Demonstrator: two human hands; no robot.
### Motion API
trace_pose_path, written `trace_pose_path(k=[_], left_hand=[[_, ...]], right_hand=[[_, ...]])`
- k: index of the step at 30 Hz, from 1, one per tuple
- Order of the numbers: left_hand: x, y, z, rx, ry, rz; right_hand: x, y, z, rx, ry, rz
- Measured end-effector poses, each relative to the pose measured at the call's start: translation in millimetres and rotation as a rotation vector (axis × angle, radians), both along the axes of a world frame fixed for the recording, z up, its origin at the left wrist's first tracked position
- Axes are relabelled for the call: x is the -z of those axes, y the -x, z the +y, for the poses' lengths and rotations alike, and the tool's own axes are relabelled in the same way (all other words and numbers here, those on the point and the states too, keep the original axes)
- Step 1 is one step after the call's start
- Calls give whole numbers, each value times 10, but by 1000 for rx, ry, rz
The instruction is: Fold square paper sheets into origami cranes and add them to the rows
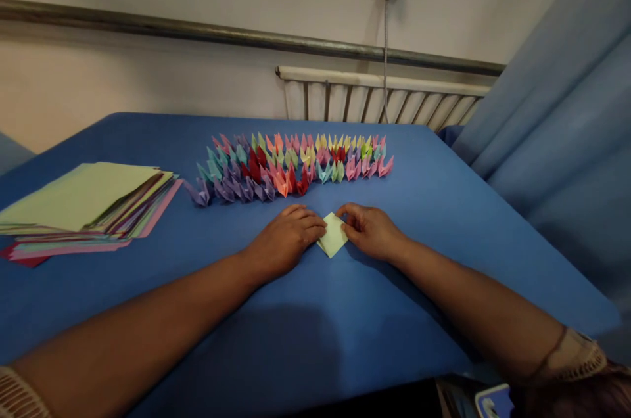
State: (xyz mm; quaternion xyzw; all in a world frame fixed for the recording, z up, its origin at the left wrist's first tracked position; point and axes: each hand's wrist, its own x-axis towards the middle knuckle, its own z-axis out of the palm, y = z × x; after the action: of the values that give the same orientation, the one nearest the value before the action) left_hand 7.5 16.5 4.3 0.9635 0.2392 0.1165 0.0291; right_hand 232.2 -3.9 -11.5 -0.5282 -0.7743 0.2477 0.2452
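Note:
A small pale yellow-green folded paper (332, 236), diamond-shaped, lies on the blue-covered surface between my two hands. My left hand (292, 238) rests palm down at its left side, the fingers together and the tips holding the left edge down. At the right corner, the thumb and forefinger of my right hand (373, 230) pinch the paper, with the other fingers curled in. Just beyond my hands stand rows of folded paper cranes (290, 165) in purple, teal, red, pink, orange, yellow and green.
To the left lies a stack of colored paper sheets (83, 198), pale yellow on top. Behind the blue surface (419, 332) are a wall rail (197, 33), a radiator (365, 81) and a plugged-in cord (386, 56). A blue curtain (557, 109) hangs at right.

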Motion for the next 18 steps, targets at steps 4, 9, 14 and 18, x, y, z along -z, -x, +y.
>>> trace_pose_path(k=[4,9,14,18], left_hand=[[-21,-6,-13,1,-17,1],[-89,-92,123,89,-64,29],[-104,-201,351,70,-164,129],[-99,-201,211,-21,-72,61]], right_hand=[[18,8,-1,-22,5,32],[102,22,41,59,-9,118],[64,21,11,119,-18,57],[-23,-11,-31,40,-20,-39]])
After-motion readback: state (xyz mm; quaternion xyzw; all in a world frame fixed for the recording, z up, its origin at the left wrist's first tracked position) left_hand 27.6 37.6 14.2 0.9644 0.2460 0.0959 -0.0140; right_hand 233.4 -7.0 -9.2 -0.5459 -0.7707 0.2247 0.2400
